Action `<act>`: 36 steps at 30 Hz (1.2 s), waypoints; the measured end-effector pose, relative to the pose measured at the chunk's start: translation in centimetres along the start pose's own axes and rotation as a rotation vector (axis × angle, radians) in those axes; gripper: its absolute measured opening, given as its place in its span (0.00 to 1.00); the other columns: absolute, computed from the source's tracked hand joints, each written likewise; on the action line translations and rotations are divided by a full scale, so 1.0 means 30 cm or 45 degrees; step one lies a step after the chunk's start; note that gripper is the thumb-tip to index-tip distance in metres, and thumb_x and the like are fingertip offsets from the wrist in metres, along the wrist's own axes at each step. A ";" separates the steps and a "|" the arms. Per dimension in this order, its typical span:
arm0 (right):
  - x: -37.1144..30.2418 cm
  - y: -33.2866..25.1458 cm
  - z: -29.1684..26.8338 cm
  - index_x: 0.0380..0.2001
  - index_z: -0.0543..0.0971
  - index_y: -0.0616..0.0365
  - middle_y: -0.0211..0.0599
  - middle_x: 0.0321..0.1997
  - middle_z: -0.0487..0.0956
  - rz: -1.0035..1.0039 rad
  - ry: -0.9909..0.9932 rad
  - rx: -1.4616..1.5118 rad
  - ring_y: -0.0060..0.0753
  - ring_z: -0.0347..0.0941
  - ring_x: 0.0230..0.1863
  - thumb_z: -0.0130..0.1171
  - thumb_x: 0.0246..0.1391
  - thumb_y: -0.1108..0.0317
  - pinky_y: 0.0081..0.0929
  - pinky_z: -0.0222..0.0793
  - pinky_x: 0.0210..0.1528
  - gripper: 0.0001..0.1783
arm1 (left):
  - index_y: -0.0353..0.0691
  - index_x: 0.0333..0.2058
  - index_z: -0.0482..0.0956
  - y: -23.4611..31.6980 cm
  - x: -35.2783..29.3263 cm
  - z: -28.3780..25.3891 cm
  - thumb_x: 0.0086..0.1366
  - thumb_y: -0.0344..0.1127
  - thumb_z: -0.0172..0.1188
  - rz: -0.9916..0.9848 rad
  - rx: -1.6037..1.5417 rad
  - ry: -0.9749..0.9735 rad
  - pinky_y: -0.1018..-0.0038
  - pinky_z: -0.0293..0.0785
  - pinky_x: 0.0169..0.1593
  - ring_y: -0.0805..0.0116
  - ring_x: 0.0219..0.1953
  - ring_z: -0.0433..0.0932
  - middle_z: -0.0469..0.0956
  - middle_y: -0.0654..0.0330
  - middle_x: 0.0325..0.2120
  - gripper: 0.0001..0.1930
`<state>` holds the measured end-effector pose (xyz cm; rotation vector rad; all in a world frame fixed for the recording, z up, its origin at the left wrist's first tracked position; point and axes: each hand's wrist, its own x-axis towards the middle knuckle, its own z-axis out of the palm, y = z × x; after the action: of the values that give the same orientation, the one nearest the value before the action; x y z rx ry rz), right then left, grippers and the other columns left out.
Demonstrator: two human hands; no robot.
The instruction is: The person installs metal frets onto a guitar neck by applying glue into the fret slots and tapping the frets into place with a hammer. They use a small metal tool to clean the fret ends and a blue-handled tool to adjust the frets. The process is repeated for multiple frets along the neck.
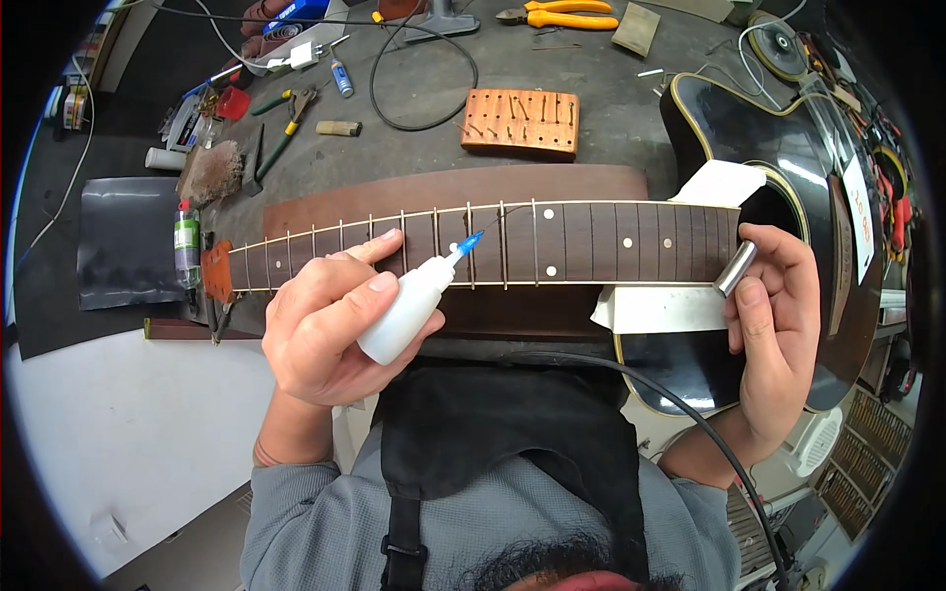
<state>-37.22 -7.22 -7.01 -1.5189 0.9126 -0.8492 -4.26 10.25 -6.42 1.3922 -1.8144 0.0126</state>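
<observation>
Across the bench lies a guitar neck with a dark fretboard point(591, 266) and white dot inlays. Metal frets point(437, 236) cross its left part; on the right, thin slots run over it without frets. My left hand point(330, 320) is wrapped round a white squeeze bottle point(406, 313), its index finger resting on the fretboard. The bottle's blue nozzle point(470, 242) points up and right over the frets; whether it touches one I cannot tell. At the fretboard's right end, my right hand point(774, 315) grips a short metal cylinder point(734, 270), tilted, beside the black guitar body point(680, 369).
Behind the neck stands a wooden block point(520, 120) holding pieces in its holes. Orange-handled pliers point(562, 14), green-handled pliers point(283, 138) and a brush point(219, 173) lie farther back. White paper point(660, 309) covers part of the guitar body. A black cable point(680, 399) crosses near my right arm.
</observation>
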 end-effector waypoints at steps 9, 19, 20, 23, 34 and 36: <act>-0.001 0.007 0.001 0.67 0.73 0.68 0.30 0.39 0.78 -0.002 0.006 0.018 0.10 0.64 0.33 0.55 0.77 0.72 0.12 0.53 0.30 0.21 | 0.34 0.54 0.82 0.006 0.008 0.007 0.59 0.29 0.85 0.018 0.071 -0.008 0.41 0.90 0.58 0.65 0.36 0.83 0.81 0.53 0.34 0.27; -0.001 0.010 0.000 0.67 0.73 0.67 0.30 0.39 0.78 -0.005 -0.004 0.027 0.11 0.65 0.33 0.55 0.77 0.73 0.12 0.53 0.30 0.21 | 0.32 0.51 0.82 0.009 0.015 0.004 0.58 0.30 0.85 0.049 0.099 -0.042 0.40 0.90 0.58 0.65 0.34 0.84 0.82 0.53 0.33 0.26; -0.002 0.011 -0.002 0.67 0.73 0.67 0.30 0.39 0.78 -0.010 -0.006 0.024 0.11 0.65 0.33 0.55 0.77 0.73 0.12 0.54 0.30 0.21 | 0.31 0.51 0.82 0.009 0.014 0.003 0.58 0.29 0.85 0.049 0.087 -0.045 0.40 0.90 0.58 0.65 0.34 0.84 0.82 0.53 0.33 0.25; -0.003 0.011 -0.002 0.67 0.73 0.67 0.30 0.39 0.78 -0.011 -0.007 0.025 0.11 0.65 0.33 0.55 0.77 0.73 0.12 0.54 0.29 0.20 | 0.31 0.50 0.82 0.010 0.017 0.002 0.59 0.29 0.85 0.049 0.066 -0.055 0.39 0.89 0.57 0.65 0.32 0.84 0.82 0.53 0.32 0.25; -0.004 0.013 -0.004 0.67 0.73 0.67 0.30 0.40 0.78 -0.018 -0.012 0.013 0.10 0.65 0.33 0.55 0.78 0.72 0.11 0.54 0.30 0.20 | 0.32 0.50 0.82 0.019 0.016 0.007 0.59 0.32 0.85 0.029 0.107 -0.048 0.40 0.91 0.55 0.64 0.32 0.84 0.82 0.53 0.30 0.25; -0.005 0.013 -0.004 0.67 0.73 0.67 0.30 0.39 0.78 -0.017 -0.009 0.012 0.10 0.65 0.33 0.55 0.78 0.72 0.11 0.54 0.30 0.20 | 0.32 0.51 0.82 0.021 0.018 0.010 0.59 0.32 0.85 0.029 0.108 -0.042 0.40 0.91 0.55 0.64 0.32 0.84 0.82 0.54 0.30 0.25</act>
<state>-37.44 -7.19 -7.40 -1.5204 0.8935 -0.8561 -4.97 9.93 -6.02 1.4384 -1.8754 0.0797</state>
